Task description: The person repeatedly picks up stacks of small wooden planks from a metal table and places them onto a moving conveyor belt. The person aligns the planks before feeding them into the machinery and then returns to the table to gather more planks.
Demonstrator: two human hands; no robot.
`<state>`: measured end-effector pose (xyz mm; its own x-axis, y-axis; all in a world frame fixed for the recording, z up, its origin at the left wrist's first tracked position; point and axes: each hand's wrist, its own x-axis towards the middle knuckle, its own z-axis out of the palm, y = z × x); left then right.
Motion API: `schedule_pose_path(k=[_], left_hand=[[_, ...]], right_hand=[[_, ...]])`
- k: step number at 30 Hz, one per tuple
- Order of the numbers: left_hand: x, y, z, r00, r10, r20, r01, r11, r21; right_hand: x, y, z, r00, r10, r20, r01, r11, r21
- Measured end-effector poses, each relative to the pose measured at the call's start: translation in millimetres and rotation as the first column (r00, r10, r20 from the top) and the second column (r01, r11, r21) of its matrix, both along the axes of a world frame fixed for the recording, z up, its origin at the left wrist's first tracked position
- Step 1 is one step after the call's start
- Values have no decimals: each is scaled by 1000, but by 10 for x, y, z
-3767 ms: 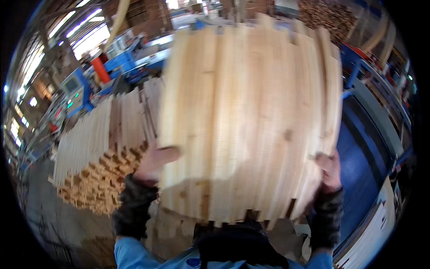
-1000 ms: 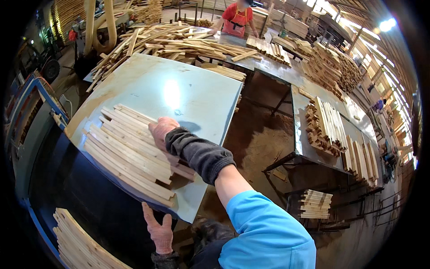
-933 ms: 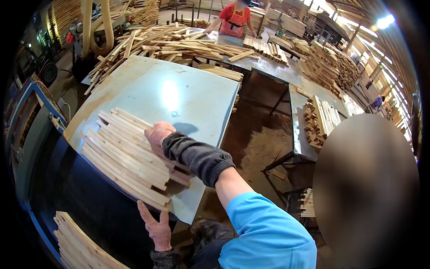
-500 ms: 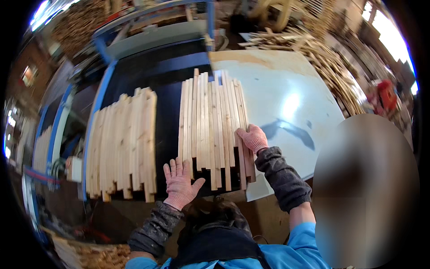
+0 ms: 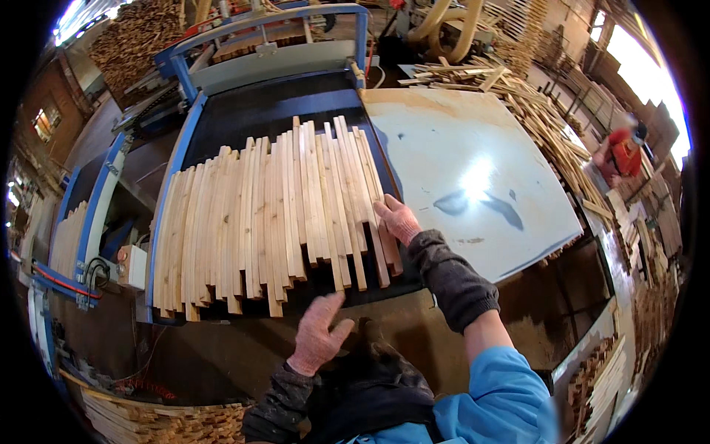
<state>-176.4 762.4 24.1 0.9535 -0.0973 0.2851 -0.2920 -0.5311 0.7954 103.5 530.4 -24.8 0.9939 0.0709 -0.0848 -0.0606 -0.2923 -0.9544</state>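
A wide row of pale wooden strips (image 5: 259,214) lies side by side on a black conveyor belt (image 5: 251,111), their near ends uneven. My right hand (image 5: 399,220), in a pinkish work glove, presses against the row's right side, fingers stretched onto the outermost strips; its far side is hidden. Just off the near ends, my left hand (image 5: 319,337) hangs in the air in a matching glove. Its thumb stands away from the fingers, and nothing is in it.
A pale, shiny sheet-topped table (image 5: 473,177) adjoins the belt on the right. Blue rails and a crossbar (image 5: 266,18) frame the belt. Loose strips (image 5: 510,96) are heaped beyond the table. Far right is a person in red (image 5: 625,152). Stacked wood (image 5: 163,414) lies lower left.
The right-hand batch of strips has slid left against the other batch, closing the gap. My right hand moved left with it. My left hand has come off the near ends toward me.
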Motion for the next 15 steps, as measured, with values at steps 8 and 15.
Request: schedule_pose_path(k=[8,15], left_hand=[[-444,-715,-320,628,-351,-695,426,902,-71],[-431,-1945,-607,487,-479,-730,590,797,-130]], right_hand=[[-2283,-732,-9,968,249,-30,-236,946,223],[-4460,-2505,-1159,811,-167,-560,128,986,-109]])
